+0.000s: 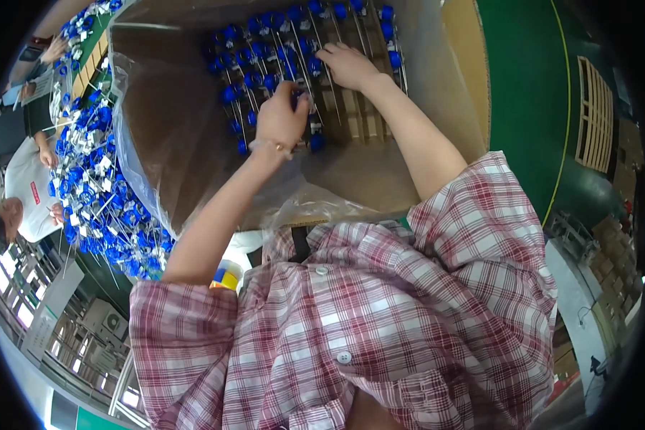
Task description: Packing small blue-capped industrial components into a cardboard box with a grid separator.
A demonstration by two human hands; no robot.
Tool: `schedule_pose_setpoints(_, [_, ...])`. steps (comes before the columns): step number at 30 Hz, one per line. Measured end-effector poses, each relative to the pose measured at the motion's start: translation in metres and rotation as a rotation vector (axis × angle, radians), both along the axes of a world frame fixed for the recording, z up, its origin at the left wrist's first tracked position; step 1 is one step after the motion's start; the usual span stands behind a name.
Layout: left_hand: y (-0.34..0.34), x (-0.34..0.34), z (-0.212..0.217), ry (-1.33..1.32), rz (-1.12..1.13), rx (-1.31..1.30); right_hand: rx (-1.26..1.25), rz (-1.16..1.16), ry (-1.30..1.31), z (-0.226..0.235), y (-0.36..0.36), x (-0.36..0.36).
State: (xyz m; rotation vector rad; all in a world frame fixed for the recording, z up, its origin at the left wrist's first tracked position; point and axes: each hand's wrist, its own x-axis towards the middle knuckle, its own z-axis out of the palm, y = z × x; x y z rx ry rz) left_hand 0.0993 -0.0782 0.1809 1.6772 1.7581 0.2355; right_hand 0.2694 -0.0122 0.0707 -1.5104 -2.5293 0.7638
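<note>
Inside a plastic-lined cardboard box (466, 79), rows of blue-headed metal rods (287, 54) lie side by side, some with small white pieces. My left hand (282, 120) is over the middle of the rows, its thumb and fingers closed around a blue-headed rod that they partly hide. To the right and a little farther in, my right hand (348, 67) reaches over the rods. Its fingers are slightly apart and touch or nearly touch a blue head (314, 65); I see nothing gripped in them. Brown cardboard with ridges (365, 118) shows under the rods.
Clear plastic lining (132, 122) hangs over the box's left wall. Beyond it, a large heap of blue-headed rods (100, 193) covers a work surface, with a person in a white shirt (29, 179) beside it. A wooden pallet (593, 115) lies on the green floor at right.
</note>
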Motion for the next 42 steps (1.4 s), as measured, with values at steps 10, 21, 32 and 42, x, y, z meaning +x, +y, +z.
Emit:
schedule_pose_setpoints(10, [-0.028, 0.023, -0.081, 0.041, 0.088, -0.113, 0.124, 0.292, -0.218, -0.031, -0.022, -0.007])
schedule_pose_setpoints(21, [-0.029, 0.039, -0.119, 0.073, 0.09, -0.151, 0.237, 0.27, -0.159, -0.051, -0.029, 0.017])
schedule_pose_setpoints(32, [-0.036, 0.037, -0.148, 0.042, 0.1, -0.206, 0.147, 0.265, -0.163, -0.047, -0.025, 0.006])
schedule_pose_setpoints(42, [-0.033, 0.037, -0.145, 0.135, 0.072, -0.272, 0.076, 0.098, -0.129, -0.035, -0.013, -0.024])
